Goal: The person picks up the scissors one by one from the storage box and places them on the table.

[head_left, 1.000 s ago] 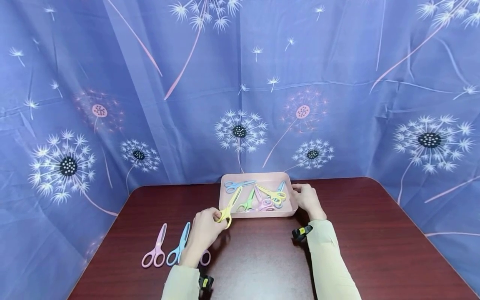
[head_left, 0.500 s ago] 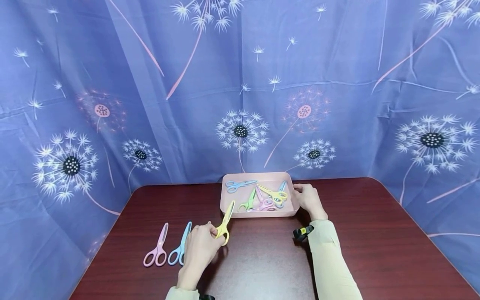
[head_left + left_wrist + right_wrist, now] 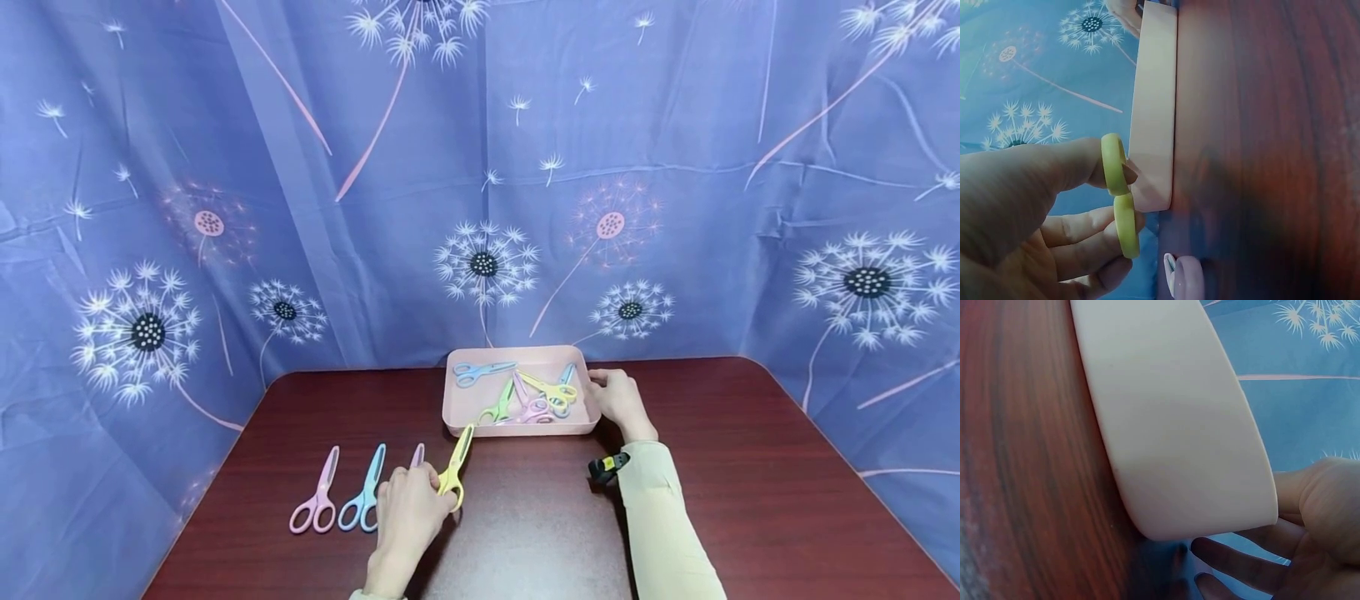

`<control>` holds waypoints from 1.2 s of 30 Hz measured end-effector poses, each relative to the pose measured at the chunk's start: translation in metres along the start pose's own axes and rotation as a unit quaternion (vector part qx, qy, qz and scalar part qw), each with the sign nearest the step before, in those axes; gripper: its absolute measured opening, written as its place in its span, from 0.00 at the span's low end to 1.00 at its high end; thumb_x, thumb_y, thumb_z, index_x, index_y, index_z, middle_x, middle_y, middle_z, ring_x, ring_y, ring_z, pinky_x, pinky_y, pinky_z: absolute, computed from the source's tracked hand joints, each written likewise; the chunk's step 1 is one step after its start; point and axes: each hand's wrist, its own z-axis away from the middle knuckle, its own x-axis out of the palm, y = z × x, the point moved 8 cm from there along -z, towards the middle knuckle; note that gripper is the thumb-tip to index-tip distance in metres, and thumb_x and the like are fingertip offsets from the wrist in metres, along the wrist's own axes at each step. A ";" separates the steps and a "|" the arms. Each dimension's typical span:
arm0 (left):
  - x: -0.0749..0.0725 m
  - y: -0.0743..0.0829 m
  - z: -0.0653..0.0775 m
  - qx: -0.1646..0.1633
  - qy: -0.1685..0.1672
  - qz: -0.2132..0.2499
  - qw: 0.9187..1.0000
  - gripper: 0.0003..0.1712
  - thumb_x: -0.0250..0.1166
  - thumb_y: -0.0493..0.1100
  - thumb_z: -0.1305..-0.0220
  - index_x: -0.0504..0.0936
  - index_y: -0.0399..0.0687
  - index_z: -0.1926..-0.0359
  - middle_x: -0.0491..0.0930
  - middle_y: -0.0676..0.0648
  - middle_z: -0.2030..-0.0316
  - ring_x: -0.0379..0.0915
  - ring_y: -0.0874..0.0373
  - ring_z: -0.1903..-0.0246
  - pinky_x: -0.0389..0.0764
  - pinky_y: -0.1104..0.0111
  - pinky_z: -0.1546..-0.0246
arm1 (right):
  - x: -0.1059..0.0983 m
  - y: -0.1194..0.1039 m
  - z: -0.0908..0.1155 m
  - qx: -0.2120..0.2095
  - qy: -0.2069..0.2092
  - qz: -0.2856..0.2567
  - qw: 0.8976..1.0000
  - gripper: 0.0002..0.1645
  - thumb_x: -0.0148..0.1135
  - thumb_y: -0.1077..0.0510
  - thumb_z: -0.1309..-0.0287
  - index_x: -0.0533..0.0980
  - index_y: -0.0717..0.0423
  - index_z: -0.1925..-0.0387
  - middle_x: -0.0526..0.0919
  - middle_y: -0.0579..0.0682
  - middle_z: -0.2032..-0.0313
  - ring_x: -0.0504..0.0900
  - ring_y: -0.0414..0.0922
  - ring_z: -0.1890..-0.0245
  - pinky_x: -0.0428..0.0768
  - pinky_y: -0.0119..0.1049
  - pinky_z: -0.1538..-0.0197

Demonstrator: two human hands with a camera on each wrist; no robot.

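Observation:
My left hand (image 3: pixel 411 510) pinches yellow scissors (image 3: pixel 454 477) by the handle loops, blades pointing away, over the table just in front of the tray. In the left wrist view, thumb and fingers hold the yellow loops (image 3: pixel 1125 225) above the tabletop. At the right end of the pale pink tray (image 3: pixel 517 429), my right hand (image 3: pixel 619 403) grips the rim, thumb at the edge and fingers outside the wall. Left of my left hand lie pink scissors (image 3: pixel 316 498) and blue scissors (image 3: pixel 367 493). Another pink pair (image 3: pixel 417 454) is mostly hidden behind that hand.
Inside the tray lie several scissors: blue (image 3: pixel 480 372), green (image 3: pixel 501 407), yellow (image 3: pixel 553 392) and pink ones, some overlapping. The dark red wooden table (image 3: pixel 750 467) ends at a blue dandelion-print curtain (image 3: pixel 375 275) behind the tray.
My left hand has drawn the yellow scissors from over the tray toward me, down to the table in front of it. My right hand has stayed at the tray's right end.

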 end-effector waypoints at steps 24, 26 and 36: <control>0.009 0.011 0.007 0.013 0.013 0.003 1.000 0.16 0.72 0.42 0.67 0.70 0.53 0.82 0.69 0.51 0.83 0.68 0.48 0.78 0.68 0.56 0.73 | -0.001 0.000 -0.001 -0.009 0.011 0.001 1.000 0.21 0.54 0.60 0.34 0.76 0.67 0.43 0.82 0.62 0.50 0.74 0.62 0.43 0.71 0.55 0.42; 0.010 0.013 0.007 0.023 0.022 -0.002 1.000 0.16 0.72 0.41 0.67 0.70 0.53 0.83 0.68 0.52 0.84 0.68 0.49 0.78 0.67 0.56 0.73 | -0.001 0.000 -0.001 -0.010 0.010 0.003 1.000 0.21 0.54 0.60 0.34 0.76 0.67 0.43 0.82 0.62 0.51 0.74 0.62 0.43 0.71 0.55 0.42; 0.011 0.016 0.008 0.041 0.039 -0.019 0.998 0.16 0.70 0.41 0.66 0.67 0.53 0.85 0.66 0.53 0.88 0.67 0.49 0.79 0.66 0.56 0.74 | 0.000 0.000 0.000 0.001 0.003 -0.002 1.000 0.21 0.53 0.60 0.33 0.76 0.66 0.42 0.80 0.63 0.47 0.74 0.62 0.42 0.71 0.55 0.42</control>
